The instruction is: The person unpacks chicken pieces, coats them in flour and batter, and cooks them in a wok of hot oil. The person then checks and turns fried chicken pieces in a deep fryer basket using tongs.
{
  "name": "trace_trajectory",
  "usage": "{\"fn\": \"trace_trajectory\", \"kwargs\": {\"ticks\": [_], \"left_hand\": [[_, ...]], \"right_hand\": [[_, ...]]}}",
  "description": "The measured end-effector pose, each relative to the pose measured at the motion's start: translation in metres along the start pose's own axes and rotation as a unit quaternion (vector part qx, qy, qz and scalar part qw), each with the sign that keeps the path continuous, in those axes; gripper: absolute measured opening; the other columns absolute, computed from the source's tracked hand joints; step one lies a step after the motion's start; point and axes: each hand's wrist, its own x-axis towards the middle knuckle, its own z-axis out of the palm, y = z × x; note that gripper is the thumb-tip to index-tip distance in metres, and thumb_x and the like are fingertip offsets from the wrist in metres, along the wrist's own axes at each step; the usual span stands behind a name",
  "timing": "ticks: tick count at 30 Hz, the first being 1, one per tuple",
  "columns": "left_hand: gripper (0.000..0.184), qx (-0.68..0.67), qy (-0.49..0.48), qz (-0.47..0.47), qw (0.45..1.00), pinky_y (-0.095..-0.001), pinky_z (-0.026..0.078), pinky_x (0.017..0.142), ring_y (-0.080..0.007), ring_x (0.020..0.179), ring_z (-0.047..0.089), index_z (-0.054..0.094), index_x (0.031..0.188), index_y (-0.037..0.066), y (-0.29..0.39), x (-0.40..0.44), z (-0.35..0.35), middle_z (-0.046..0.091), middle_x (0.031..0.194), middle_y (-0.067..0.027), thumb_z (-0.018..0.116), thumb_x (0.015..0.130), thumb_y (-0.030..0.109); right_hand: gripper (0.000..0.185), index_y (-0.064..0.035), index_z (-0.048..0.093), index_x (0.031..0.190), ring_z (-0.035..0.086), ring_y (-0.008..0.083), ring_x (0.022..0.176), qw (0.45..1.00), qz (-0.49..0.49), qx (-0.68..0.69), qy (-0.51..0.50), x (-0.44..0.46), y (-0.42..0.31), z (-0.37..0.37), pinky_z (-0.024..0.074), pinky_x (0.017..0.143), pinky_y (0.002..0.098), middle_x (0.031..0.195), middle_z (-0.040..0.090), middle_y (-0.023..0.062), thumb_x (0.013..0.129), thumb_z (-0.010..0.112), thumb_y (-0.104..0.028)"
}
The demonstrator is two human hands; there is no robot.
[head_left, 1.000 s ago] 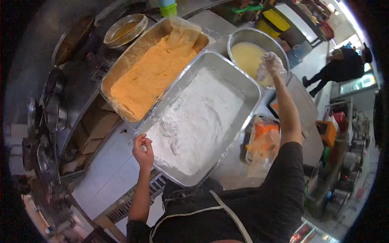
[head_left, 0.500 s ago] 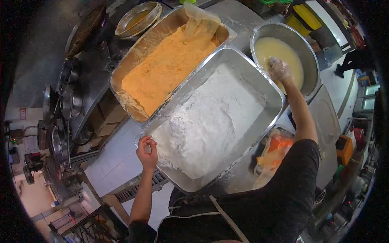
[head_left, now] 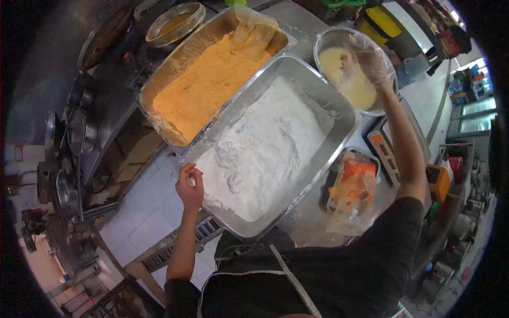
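Note:
My right hand point(head_left: 369, 59), in a clear plastic glove, is over the metal bowl point(head_left: 317, 55) of pale yellow batter point(head_left: 347, 87). Its fingers are bent downward around a small brownish lump that I cannot make out. Bare, with the fingers curled toward the thumb, my left hand point(head_left: 189, 186) is by the left corner of the large metal tray point(head_left: 347, 124). Nothing shows in its fingers. White flour point(head_left: 260, 159) covers much of that tray, heaped and uneven toward its near left part.
Behind the flour tray stands another metal tray point(head_left: 154, 124) of orange crumbs point(head_left: 212, 87). To the right lie a small container point(head_left: 358, 172) of orange food under plastic film and an orange-edged scale point(head_left: 383, 151). A round pan point(head_left: 175, 24) sits at the back left.
My right hand has risen out of the batter to above the bowl. The view has shifted slightly, showing more of the small container and the scale. My left hand stays by the tray corner.

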Motion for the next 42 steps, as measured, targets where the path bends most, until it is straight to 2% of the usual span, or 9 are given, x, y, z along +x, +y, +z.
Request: {"fn": "trace_trajectory", "kwargs": {"ticks": [8, 12, 17, 19, 21, 23, 31, 36, 42], "left_hand": [[0.016, -0.039, 0.016, 0.023, 0.999, -0.0256, 0.045, 0.061, -0.0132, 0.062, 0.058, 0.054, 0.094, 0.002, -0.002, -0.005, -0.007, 0.061, 0.069, -0.0048, 0.054, 0.078, 0.004], [0.014, -0.046, -0.003, 0.039, 0.998, -0.0233, 0.043, 0.061, -0.0097, 0.066, 0.054, 0.053, 0.095, 0.001, -0.007, -0.007, -0.012, 0.060, 0.074, -0.0030, 0.053, 0.083, 0.007], [0.015, -0.067, 0.026, 0.043, 0.997, -0.0272, 0.044, 0.061, -0.0138, 0.063, 0.058, 0.054, 0.094, 0.002, -0.006, -0.006, -0.011, 0.061, 0.069, -0.0049, 0.055, 0.079, 0.005], [0.015, -0.062, 0.025, 0.037, 0.997, -0.0272, 0.044, 0.061, -0.0137, 0.063, 0.058, 0.054, 0.093, 0.001, -0.010, -0.005, -0.007, 0.061, 0.069, -0.0053, 0.054, 0.078, 0.004], [0.015, -0.045, 0.024, 0.029, 0.998, -0.0272, 0.044, 0.061, -0.0137, 0.063, 0.058, 0.054, 0.093, 0.001, -0.011, -0.007, -0.007, 0.061, 0.069, -0.0057, 0.054, 0.078, 0.003], [0.014, -0.035, 0.016, 0.025, 0.999, -0.0264, 0.044, 0.062, -0.0130, 0.063, 0.057, 0.054, 0.092, 0.001, -0.001, -0.004, -0.007, 0.061, 0.070, -0.0059, 0.053, 0.079, 0.002], [0.010, 0.019, 0.026, 0.000, 0.999, -0.0263, 0.046, 0.065, -0.0134, 0.065, 0.057, 0.055, 0.090, -0.001, -0.002, 0.002, 0.003, 0.060, 0.075, -0.0072, 0.053, 0.080, 0.002], [0.015, -0.034, 0.021, -0.055, 0.998, -0.0251, 0.046, 0.067, -0.0133, 0.068, 0.059, 0.054, 0.094, -0.002, -0.012, 0.000, 0.004, 0.060, 0.078, -0.0095, 0.055, 0.080, 0.003], [0.013, -0.001, 0.009, -0.032, 0.999, -0.0236, 0.046, 0.065, -0.0112, 0.066, 0.058, 0.052, 0.094, -0.002, -0.010, 0.001, 0.002, 0.061, 0.072, -0.0068, 0.053, 0.081, 0.002]], "right_hand": [[0.030, -0.0099, 0.048, 0.110, 0.058, 0.0254, 0.069, 0.972, -0.001, -0.149, -0.184, -0.094, -0.106, 0.045, 0.0478, 0.054, 0.0356, 0.091, 0.056, 0.0112, 0.085, 0.045, -0.027], [0.021, -0.0116, 0.053, 0.098, 0.058, 0.0259, 0.067, 0.811, -0.344, -0.436, -0.184, -0.171, -0.140, 0.115, 0.0478, 0.061, 0.0370, 0.093, 0.059, 0.0111, 0.083, 0.048, -0.025], [0.030, -0.0070, 0.054, 0.100, 0.060, 0.0277, 0.074, 0.975, 0.018, -0.068, -0.210, -0.138, -0.114, 0.058, 0.0496, 0.066, 0.0359, 0.090, 0.061, 0.0110, 0.079, 0.052, -0.029], [0.032, -0.0053, 0.054, 0.102, 0.060, 0.0301, 0.075, 0.765, -0.279, -0.578, -0.054, -0.107, -0.024, 0.086, 0.0500, 0.065, 0.0371, 0.088, 0.060, 0.0139, 0.080, 0.049, -0.028], [0.038, -0.0034, 0.055, 0.106, 0.060, 0.0361, 0.079, 0.967, 0.132, -0.204, -0.077, -0.067, -0.054, 0.025, 0.0488, 0.065, 0.0442, 0.092, 0.061, 0.0193, 0.075, 0.052, -0.027], [0.039, -0.0066, 0.057, 0.106, 0.059, 0.0351, 0.087, 0.949, 0.165, -0.194, -0.185, -0.044, -0.013, 0.036, 0.0465, 0.074, 0.0443, 0.097, 0.060, 0.0207, 0.076, 0.054, -0.031], [0.037, -0.0110, 0.058, 0.110, 0.054, 0.0267, 0.102, 0.942, 0.194, -0.224, -0.157, -0.015, 0.022, 0.108, 0.0416, 0.085, 0.0383, 0.110, 0.058, 0.0123, 0.084, 0.046, -0.035], [0.020, -0.0061, 0.063, 0.091, 0.060, 0.0271, 0.086, 0.818, -0.100, -0.294, -0.484, 0.015, 0.086, 0.147, 0.0465, 0.074, 0.0359, 0.090, 0.063, 0.0143, 0.078, 0.052, -0.017], [0.027, -0.0049, 0.063, 0.090, 0.059, 0.0262, 0.087, 0.915, 0.028, -0.240, -0.323, -0.016, 0.058, 0.095, 0.0455, 0.077, 0.0358, 0.091, 0.062, 0.0172, 0.081, 0.049, -0.026]]}}
